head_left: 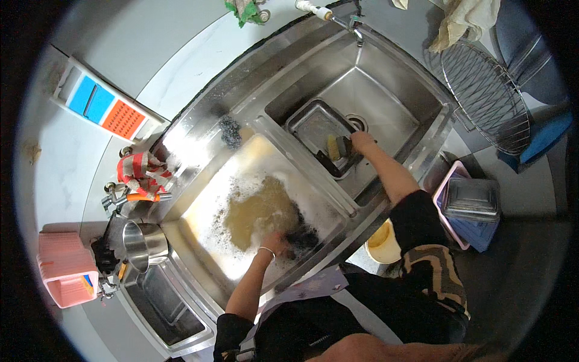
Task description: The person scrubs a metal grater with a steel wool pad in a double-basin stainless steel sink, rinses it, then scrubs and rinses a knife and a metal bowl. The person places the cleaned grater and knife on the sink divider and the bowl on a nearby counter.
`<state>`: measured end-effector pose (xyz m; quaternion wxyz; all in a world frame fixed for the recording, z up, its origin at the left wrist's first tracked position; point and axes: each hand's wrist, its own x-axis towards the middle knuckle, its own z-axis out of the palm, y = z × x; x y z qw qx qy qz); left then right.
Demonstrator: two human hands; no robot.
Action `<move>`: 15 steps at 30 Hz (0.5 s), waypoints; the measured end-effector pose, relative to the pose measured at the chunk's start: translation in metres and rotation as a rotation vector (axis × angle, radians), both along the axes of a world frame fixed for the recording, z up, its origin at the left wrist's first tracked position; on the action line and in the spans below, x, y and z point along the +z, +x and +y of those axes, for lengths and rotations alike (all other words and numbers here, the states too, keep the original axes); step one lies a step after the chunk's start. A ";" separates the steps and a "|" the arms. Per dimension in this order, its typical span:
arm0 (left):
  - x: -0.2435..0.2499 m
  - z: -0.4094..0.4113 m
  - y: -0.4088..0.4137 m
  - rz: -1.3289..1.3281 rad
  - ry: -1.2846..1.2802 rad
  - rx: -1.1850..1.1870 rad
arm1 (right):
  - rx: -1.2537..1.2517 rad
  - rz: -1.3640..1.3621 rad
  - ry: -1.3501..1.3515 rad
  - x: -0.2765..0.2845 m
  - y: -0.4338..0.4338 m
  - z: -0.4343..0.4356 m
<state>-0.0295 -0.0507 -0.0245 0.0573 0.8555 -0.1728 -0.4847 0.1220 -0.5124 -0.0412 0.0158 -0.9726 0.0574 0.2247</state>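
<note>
My left hand (pixel 274 244), with a bracelet at the wrist, reaches into the foamy, cloudy water (pixel 260 210) of the left sink basin. Its fingers are partly under the surface, beside a dark object (pixel 304 236) that I cannot make out. Over in the right basin, my right hand (pixel 363 142) is at the right side of a rectangular metal tray (pixel 312 118). Its fingers meet a small grey block (pixel 344 146) next to a yellow sponge (pixel 333 147); whether they grip it is unclear. A black piece (pixel 326 163) lies in the tray's near end.
A metal divider (pixel 307 167) separates the basins, with a dark scouring pad (pixel 230 131) behind the left one. A faucet (pixel 358 36) overhangs the right basin. At left stand a steel pot (pixel 144 246) and a grater (pixel 106 106); at right, a wire basket (pixel 486 95) and plastic containers (pixel 470 201).
</note>
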 end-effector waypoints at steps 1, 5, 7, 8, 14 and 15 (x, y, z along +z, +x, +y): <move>-0.008 0.006 -0.001 -0.162 -0.086 -0.040 | -0.023 -0.024 0.114 0.010 0.001 -0.008; -0.040 0.028 -0.016 -0.287 -0.212 -0.118 | 0.070 -0.507 0.534 0.107 -0.029 0.013; -0.044 0.028 -0.011 -0.140 -0.180 -0.243 | 0.046 -0.438 0.815 0.163 -0.045 0.048; -0.047 0.026 -0.011 -0.090 -0.158 -0.359 | 0.023 -0.366 0.896 0.184 -0.054 0.070; -0.056 0.055 -0.037 -0.164 -0.170 -0.108 | 0.154 0.121 1.108 0.216 -0.080 0.237; -0.065 0.065 -0.044 -0.186 -0.177 -0.051 | 0.188 0.157 1.100 0.186 -0.075 0.264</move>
